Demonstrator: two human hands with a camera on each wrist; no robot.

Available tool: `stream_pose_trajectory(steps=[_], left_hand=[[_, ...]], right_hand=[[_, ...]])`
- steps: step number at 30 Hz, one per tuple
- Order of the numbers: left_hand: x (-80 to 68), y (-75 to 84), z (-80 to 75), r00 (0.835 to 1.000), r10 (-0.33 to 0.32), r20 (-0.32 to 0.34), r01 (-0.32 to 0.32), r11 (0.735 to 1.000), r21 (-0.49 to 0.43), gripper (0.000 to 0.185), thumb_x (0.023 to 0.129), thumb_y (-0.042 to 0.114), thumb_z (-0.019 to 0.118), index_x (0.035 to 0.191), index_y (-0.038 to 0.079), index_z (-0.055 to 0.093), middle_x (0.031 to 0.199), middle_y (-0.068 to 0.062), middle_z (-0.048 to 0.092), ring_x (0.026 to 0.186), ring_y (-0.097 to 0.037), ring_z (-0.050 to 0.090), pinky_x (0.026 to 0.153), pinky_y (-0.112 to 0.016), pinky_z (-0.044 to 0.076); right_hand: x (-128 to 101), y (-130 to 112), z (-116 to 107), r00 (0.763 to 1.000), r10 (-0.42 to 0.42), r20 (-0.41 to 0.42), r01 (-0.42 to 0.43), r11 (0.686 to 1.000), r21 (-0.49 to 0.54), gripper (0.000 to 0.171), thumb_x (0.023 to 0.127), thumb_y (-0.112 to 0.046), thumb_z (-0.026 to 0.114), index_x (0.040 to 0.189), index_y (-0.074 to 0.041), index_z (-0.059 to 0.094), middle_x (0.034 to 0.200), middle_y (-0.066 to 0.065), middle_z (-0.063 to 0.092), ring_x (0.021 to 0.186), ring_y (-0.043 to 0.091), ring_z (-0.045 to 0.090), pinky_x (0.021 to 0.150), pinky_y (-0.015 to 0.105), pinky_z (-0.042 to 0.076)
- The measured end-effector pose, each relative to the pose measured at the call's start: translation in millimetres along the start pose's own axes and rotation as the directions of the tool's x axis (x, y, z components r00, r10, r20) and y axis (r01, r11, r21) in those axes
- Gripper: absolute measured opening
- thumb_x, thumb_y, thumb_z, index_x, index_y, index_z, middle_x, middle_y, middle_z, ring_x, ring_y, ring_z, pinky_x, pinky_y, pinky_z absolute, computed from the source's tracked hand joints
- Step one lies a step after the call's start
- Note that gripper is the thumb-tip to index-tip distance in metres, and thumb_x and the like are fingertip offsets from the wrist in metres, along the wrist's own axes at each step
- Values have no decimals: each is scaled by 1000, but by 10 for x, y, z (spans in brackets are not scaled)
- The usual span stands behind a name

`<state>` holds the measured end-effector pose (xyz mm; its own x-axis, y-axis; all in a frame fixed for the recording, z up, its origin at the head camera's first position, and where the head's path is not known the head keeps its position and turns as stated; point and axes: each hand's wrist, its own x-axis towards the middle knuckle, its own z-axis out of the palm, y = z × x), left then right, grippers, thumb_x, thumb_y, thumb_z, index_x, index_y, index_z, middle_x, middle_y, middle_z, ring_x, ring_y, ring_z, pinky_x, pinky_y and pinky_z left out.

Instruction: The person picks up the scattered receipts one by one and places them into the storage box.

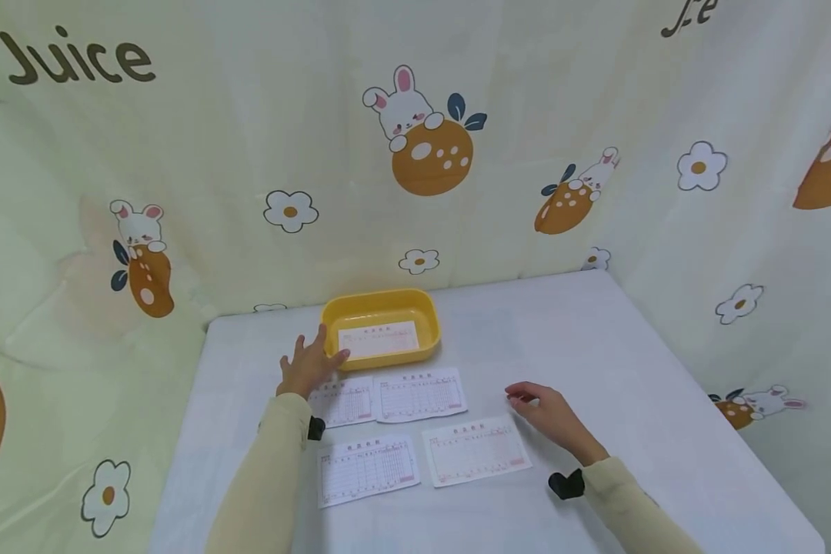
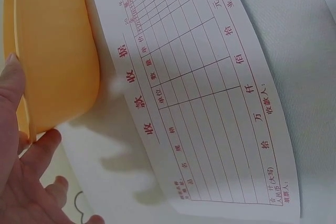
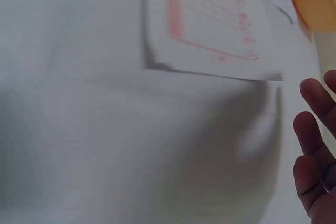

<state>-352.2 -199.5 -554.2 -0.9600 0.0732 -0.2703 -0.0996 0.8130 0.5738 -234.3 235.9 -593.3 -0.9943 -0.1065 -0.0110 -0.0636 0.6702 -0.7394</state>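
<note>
My left hand [image 1: 309, 365] is at the near left corner of a yellow plastic tray [image 1: 425, 350]. Its thumb and a finger touch the rim, while the other fingers spread out. Inside the tray lies a receipt slip [image 1: 381, 338] with pink print. My left wrist is above a second receipt slip [image 2: 205, 103], partly hidden in the head view. My right hand [image 1: 543, 415], fingers loosely bent and nothing held, hovers just right of a pink-printed receipt slip [image 1: 478, 454]. In the right wrist view its fingers [image 3: 310, 135] appear apart from the paper.
Two more receipt slips lie on the white tabletop [image 1: 554, 331]: one printed slip [image 1: 421, 396] just before the tray, another slip [image 1: 368, 469] at the near left. A curtain [image 1: 249, 138] with rabbit and fruit prints hangs behind and beside the table.
</note>
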Motion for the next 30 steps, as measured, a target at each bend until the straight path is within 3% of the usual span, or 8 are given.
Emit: stream_pose_trajectory(steps=[7,14,19,30], left_hand=[[-9,-7,-11,1000,-18,-1,18,1000,-10,91,108,50,59,173,12,8,172,-21,29,163,-43,-2,124,-71,-6],[1,13,-24,1000,-9,-5,9,1000,-5,92,108,53,59,173,14,8,172,-20,30,163,-42,-2,125,-70,-6],[25,3,-10,1000,-5,-5,5,1000,1,92,108,52,59,173,13,7,172,-20,31,163,-42,-3,124,-70,-6],[29,3,-5,1000,-5,-2,5,1000,0,92,108,51,60,173,12,7,172,-20,31,163,-42,-2,124,-71,-6]], right_hand=[[-36,103,134,998,55,42,-56,998,18,24,100,0,69,124,3,72,104,4,71,92,20,60,81,32,53],[-44,116,194,993,109,45,-110,994,11,12,98,0,71,109,0,75,96,3,68,89,21,57,79,36,50],[-55,160,190,994,96,52,-96,995,8,8,99,1,70,102,-3,77,95,3,67,91,21,56,82,39,49],[-60,233,164,997,54,47,-54,999,8,8,102,-3,70,104,-4,77,101,3,72,94,22,61,85,40,52]])
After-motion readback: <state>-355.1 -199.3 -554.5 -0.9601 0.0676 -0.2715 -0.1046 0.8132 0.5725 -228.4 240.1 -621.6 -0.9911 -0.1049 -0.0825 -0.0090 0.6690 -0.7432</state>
